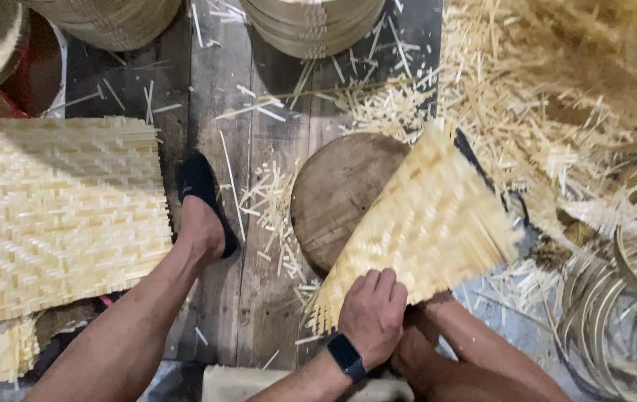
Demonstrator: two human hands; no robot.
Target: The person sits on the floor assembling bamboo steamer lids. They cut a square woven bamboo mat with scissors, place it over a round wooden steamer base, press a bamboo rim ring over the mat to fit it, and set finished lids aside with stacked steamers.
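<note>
My left hand (372,316), with a dark watch on its wrist, grips the near edge of a woven bamboo mat (426,223). The mat tilts up and away over a round wooden block (333,197) on the plank floor. Loose strip ends fringe the mat's lower corner by the hand. What seems to be my right hand (412,348) lies under and behind the left one, mostly hidden, so its grip is unclear. My left leg reaches forward at the left, ending in a black shoe (198,182). A second black shoe (475,160) peeks out past the mat's far edge.
A stack of flat woven mats (58,216) lies at the left. Bamboo offcuts (557,112) are heaped at the upper right. Round bamboo hoops (631,298) sit at the right, and stacked round frames (311,26) stand at the top. Loose slivers litter the wooden planks (259,313).
</note>
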